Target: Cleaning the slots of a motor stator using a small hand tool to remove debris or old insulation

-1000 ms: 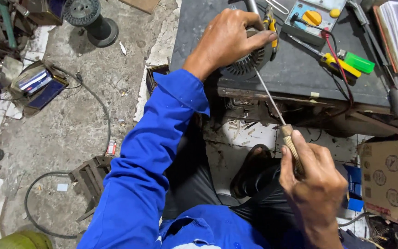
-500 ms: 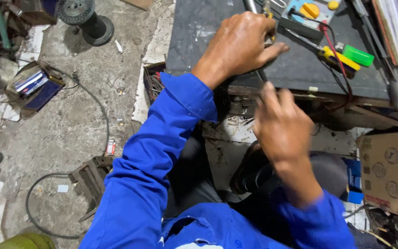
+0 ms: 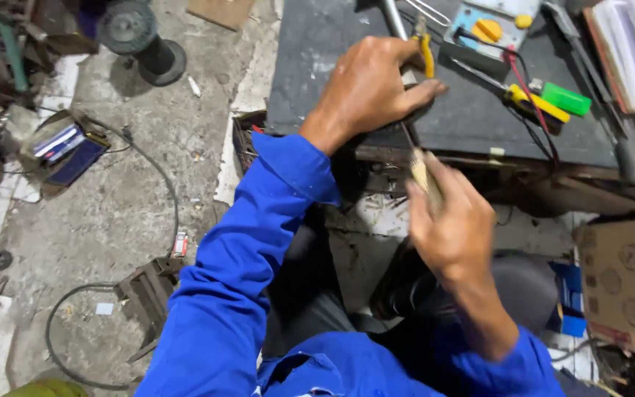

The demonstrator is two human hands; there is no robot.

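My left hand (image 3: 372, 88) rests palm down on a dark round part at the front edge of the black workbench (image 3: 317, 44), covering nearly all of it. My right hand (image 3: 450, 220), blurred by motion, grips the pale handle of a screwdriver (image 3: 420, 173); its thin shaft points up under my left hand. Both arms wear blue sleeves. Yellow-handled pliers (image 3: 426, 51) lie just beyond my left fingers.
On the bench sit a blue-grey multimeter (image 3: 486, 29) with red and black leads, yellow and green probes (image 3: 553, 99), a hammer (image 3: 626, 147) and a book (image 3: 626, 51). A cardboard box (image 3: 626, 279) stands at the right. Motor parts, a cable and a black stand (image 3: 141, 40) lie on the concrete floor.
My right hand rose from my lap toward the bench edge with the screwdriver, then drew back slightly. My left hand stayed on the round part.
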